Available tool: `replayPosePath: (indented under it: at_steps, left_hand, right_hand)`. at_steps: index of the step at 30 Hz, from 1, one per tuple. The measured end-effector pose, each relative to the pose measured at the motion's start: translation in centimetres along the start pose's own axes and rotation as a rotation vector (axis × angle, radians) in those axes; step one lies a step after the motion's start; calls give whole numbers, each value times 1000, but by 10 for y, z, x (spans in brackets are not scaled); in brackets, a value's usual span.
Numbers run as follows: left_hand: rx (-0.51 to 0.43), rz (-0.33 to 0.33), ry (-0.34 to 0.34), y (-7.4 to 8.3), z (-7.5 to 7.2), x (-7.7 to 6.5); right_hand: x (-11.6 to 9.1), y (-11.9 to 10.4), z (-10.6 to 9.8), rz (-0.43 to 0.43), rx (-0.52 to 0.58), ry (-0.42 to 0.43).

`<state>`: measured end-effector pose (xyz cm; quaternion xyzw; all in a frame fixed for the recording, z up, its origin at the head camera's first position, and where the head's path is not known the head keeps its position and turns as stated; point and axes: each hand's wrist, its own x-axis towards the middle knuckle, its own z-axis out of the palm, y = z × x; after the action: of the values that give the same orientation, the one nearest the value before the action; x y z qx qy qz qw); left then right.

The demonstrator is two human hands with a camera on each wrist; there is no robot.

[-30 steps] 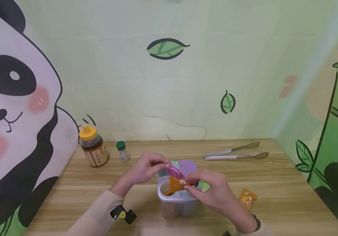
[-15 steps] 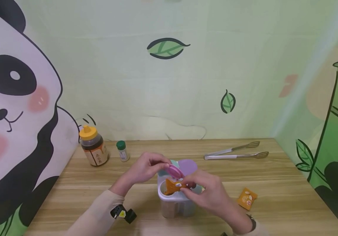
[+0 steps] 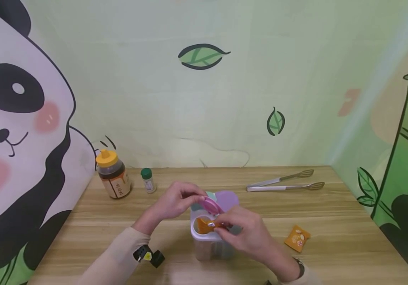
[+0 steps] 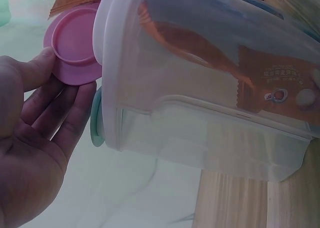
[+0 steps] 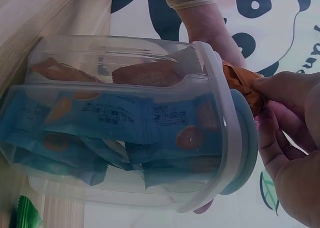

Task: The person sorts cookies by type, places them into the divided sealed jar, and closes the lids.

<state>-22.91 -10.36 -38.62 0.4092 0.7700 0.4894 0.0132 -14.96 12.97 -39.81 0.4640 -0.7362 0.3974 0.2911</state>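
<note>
A translucent lidded container (image 3: 209, 238) stands near the front middle, its front-left compartment uncovered. My left hand (image 3: 179, 202) pinches that compartment's round pink lid (image 4: 75, 36) between thumb and fingers and keeps it tilted up. Between thumb and fingertips, my right hand (image 3: 244, 227) pinches an orange snack packet (image 5: 241, 86); its free end overlaps the round opening in the head view. Through the wall, other orange packets (image 4: 280, 86) show inside the same compartment. Blue packets (image 5: 95, 113) fill the neighbouring one, under a light blue lid (image 5: 245, 143).
Another orange packet (image 3: 297, 238) lies on the table to the right. Tongs (image 3: 279, 186) lie at the back right. A yellow-capped bottle (image 3: 114, 178) and a small green-capped shaker (image 3: 148, 181) stand at the back left. A green wrapper (image 5: 27, 213) lies beside the container.
My right hand has moved slightly left and lower, bringing the orange packet from over the rim to right at the opening. My left hand keeps the pink lid raised in place.
</note>
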Motion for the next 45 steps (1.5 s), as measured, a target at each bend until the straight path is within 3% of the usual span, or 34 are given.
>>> replayPosePath:
  at_steps: [8,19,37,45]
  left_hand:
    - [-6,-9,-5,-1,0,1]
    - [-4,-19,0,-1,1,0]
    - [1,-24,3,0,2,0]
    - [-6,-17,6,1,2,1]
  right_hand:
    - [5,-2,4,-136,-123,7]
    - [11,-12,13,-262,-304,-79]
    - [15,-17,20,-306,-528,-208]
    - [19,-20,22,-275,-603,-295]
